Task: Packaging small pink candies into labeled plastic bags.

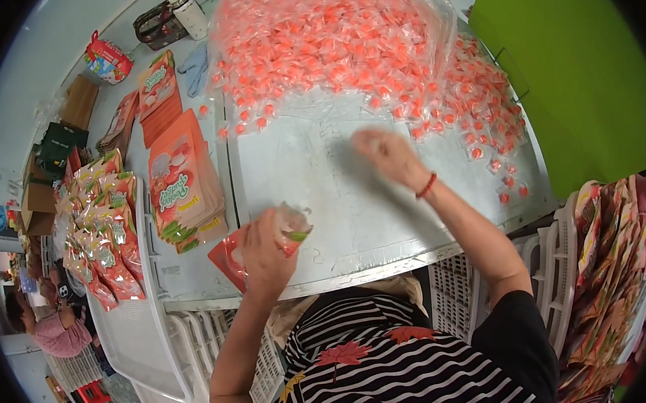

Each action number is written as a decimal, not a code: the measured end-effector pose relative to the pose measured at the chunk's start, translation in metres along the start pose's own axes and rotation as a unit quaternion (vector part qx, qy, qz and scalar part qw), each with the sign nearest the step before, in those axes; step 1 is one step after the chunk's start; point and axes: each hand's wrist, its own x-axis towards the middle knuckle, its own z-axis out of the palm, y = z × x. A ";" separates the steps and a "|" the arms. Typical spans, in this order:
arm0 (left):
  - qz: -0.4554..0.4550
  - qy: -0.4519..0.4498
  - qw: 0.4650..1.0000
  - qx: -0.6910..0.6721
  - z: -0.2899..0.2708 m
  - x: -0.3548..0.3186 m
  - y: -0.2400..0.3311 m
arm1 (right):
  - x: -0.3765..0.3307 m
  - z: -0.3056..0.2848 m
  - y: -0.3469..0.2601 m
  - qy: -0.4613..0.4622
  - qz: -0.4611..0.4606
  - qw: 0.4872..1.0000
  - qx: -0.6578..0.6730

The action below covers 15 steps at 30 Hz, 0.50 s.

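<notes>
My left hand (267, 256) is closed around a red printed pouch (229, 259) near the table's front edge. The pouch lies tilted, and its mouth gapes toward the right. Over the middle of the table, my right hand (391, 155) is smeared by motion, so its fingers and anything in them cannot be made out. Beyond it spreads a large heap of individually wrapped orange-red candies (327, 44), partly inside a clear plastic bag. Loose wrapped candies (477, 153) trail down the right side. Left of my left hand lies a stack of flat pouches (186, 177).
Filled pouches (104, 232) pile up on a white tray (142, 341) at the left. More flat pouches (156, 89) stand behind the near stack. A green panel (569, 72) borders the right side. Crates with pouches (605, 279) stand lower right. A person (58, 328) is at far left.
</notes>
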 end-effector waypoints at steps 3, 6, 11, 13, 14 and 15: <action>-0.020 0.030 0.999 0.006 -0.017 0.010 0.008 | 0.055 -0.020 0.064 0.246 -0.166 0.942 -0.156; -0.037 0.046 0.998 0.004 -0.023 0.006 0.013 | 0.077 -0.012 0.077 0.373 -0.161 0.861 -0.307; -0.077 0.054 0.995 0.031 -0.036 -0.012 0.007 | 0.063 0.037 0.059 0.256 -0.138 0.892 -0.347; -0.086 0.052 0.995 0.023 -0.039 -0.017 0.006 | 0.046 0.054 0.055 0.235 -0.150 0.909 -0.309; -0.093 0.052 0.994 0.013 -0.040 -0.019 0.006 | 0.034 0.061 0.051 0.199 -0.181 0.920 -0.286; -0.097 0.051 0.994 0.013 -0.041 -0.021 0.006 | 0.026 0.063 0.045 0.162 -0.211 0.928 -0.261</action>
